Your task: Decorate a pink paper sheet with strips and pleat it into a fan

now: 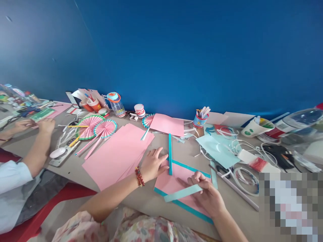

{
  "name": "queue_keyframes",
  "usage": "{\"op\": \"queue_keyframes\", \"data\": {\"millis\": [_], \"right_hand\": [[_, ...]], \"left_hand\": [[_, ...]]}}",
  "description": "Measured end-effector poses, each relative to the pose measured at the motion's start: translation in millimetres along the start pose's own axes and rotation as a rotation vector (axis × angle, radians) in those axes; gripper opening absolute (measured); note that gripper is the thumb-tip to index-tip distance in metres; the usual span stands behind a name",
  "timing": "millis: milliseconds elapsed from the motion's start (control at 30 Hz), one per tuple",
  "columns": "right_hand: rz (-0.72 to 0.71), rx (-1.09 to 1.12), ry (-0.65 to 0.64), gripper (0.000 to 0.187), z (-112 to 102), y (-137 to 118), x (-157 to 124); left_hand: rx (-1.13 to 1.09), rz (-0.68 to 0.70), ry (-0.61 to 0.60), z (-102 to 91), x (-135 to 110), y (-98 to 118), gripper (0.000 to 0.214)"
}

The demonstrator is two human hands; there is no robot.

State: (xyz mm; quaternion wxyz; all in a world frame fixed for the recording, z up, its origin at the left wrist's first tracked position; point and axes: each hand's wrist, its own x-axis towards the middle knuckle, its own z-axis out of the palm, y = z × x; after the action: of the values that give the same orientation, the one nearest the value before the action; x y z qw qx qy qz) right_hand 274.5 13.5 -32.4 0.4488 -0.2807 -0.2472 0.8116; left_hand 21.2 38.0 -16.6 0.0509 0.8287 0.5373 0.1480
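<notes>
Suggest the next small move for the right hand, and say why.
Perhaps the right hand should bring its pale blue paper strip to the left edge of the pink sheet: both long edges carry blue borders, but what shows of that edge has none.

We've got bare tabletop (184,152) between the upright-running blue strip (170,149) and the light-blue sheet (218,149); a hand fits through there. Beyond it, the pen cup (200,119) and the blue wall (176,60) stop us. Our left hand (153,163) plugs most of the gap between the pink sheets (118,149) and the blue-edged card (180,181). Our right hand (209,192), pinching a pale strip (183,193), covers the card's right part. Right of that, the rod (243,190) lies across our path. Near side: narrow grey lane beside our left forearm.
</notes>
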Motion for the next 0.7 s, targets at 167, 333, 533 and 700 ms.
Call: {"op": "queue_keyframes", "data": {"millis": [167,333,533,700], "right_hand": [[0.008,-0.009,-0.015,0.006,0,0,1],[-0.004,-0.064,-0.037,0.009,0,1,-1],[-0.004,-0.137,-0.041,0.01,0,1,0],[-0.021,-0.143,-0.049,0.01,1,3,0]], "left_hand": [[-0.01,-0.003,0.01,10.0,12,-2,0.022],[-0.009,-0.048,0.028,6.4,21,-11,0.019],[0.028,0.083,-0.021,10.4,25,-8,0.052],[0.037,0.075,-0.008,12.1,25,-17,0.038]]}}
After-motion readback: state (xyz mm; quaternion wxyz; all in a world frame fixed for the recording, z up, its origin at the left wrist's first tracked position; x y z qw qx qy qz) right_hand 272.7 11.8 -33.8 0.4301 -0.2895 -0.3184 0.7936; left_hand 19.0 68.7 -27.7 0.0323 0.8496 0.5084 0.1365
